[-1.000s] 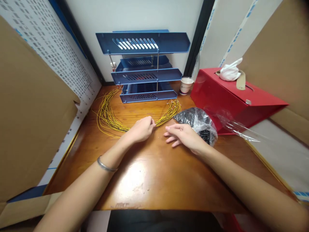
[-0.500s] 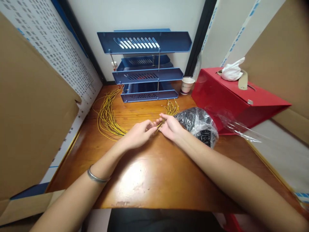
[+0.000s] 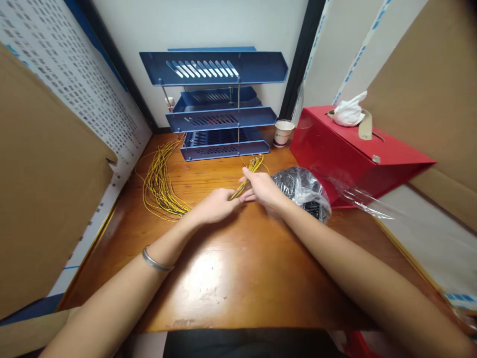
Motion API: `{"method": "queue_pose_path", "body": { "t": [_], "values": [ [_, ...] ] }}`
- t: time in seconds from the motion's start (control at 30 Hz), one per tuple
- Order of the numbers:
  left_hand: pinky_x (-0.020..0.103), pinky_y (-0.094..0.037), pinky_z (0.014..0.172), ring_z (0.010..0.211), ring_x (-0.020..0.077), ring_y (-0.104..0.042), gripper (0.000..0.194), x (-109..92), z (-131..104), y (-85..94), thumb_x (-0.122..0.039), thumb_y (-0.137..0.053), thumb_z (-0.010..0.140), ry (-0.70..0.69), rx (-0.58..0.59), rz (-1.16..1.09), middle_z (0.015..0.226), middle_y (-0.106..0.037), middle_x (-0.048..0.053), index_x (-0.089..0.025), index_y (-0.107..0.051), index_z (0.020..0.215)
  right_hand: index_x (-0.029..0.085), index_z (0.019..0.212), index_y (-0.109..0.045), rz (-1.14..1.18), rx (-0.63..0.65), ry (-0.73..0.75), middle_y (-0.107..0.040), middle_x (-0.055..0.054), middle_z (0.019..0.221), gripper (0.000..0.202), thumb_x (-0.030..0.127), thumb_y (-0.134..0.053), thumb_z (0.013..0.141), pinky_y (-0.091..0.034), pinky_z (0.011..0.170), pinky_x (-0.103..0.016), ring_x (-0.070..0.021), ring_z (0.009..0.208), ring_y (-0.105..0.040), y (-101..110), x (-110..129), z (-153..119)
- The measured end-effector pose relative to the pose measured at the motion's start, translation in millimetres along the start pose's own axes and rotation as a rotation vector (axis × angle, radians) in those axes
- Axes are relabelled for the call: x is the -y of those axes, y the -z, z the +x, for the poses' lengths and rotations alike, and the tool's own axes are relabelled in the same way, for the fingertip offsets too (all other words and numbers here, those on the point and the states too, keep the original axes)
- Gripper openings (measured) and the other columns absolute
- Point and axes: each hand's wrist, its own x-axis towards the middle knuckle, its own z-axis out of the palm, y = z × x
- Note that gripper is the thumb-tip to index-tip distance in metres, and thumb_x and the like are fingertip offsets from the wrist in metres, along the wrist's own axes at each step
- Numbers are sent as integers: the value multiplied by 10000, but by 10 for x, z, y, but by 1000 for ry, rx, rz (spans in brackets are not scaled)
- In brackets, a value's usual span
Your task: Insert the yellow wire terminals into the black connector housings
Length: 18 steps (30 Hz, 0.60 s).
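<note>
A bundle of thin yellow and dark wires (image 3: 163, 188) lies curved over the left part of the wooden table, its near stretch passing under my left forearm. My left hand (image 3: 219, 204) is closed around the bundle over the middle of the table. Just to its right, my right hand (image 3: 263, 188) is closed on the same wires, thumb pointing up along them. Beyond the fingers the wire ends (image 3: 255, 161) fan out below the blue rack, with small tips. Parts of the fingers and the wires inside both hands are hidden.
A blue tiered tray rack (image 3: 219, 119) stands at the back, with a paper cup (image 3: 283, 132) beside it. To the right are a clear plastic bag of black items (image 3: 303, 191) and a red box (image 3: 328, 144) topped with a tissue. Cardboard (image 3: 48, 184) walls the left side.
The wire ends have swung left and drawn closer together. My right hand has turned over the bundle, with its fingers now nearer my left hand. The whole view has shifted slightly.
</note>
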Motion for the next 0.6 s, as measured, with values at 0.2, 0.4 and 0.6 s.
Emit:
{"method": "queue_pose_path", "body": {
  "t": [0.2, 0.4, 0.6],
  "values": [
    [353, -485, 788, 927, 286, -669, 225, -12, 97, -88, -389, -611, 891, -33, -142, 439, 1033, -692, 130, -179, -669, 949, 191, 808, -701, -1053, -124, 554, -754, -91, 860, 336, 384, -503, 999, -485, 808, -339, -230, 821, -686, 580, 11, -168],
    [418, -498, 844, 1007, 328, -682, 240, -109, 184, -81, -287, -463, 974, 29, -36, 619, 1180, -636, 193, -147, -658, 982, 166, 959, -701, -1377, -107, 679, -728, -111, 1022, 148, 182, -565, 904, -463, 937, -360, -250, 992, -638, 786, -196, -155],
    [341, -470, 790, 871, 226, -648, 203, -23, 92, 139, -321, -433, 1003, 46, -59, 187, 942, -692, 94, -191, -543, 893, 160, 843, -706, -1445, -167, 647, -734, -143, 945, 254, 244, -494, 956, -452, 865, -380, -277, 933, -639, 714, -150, -263]
  ]
}}
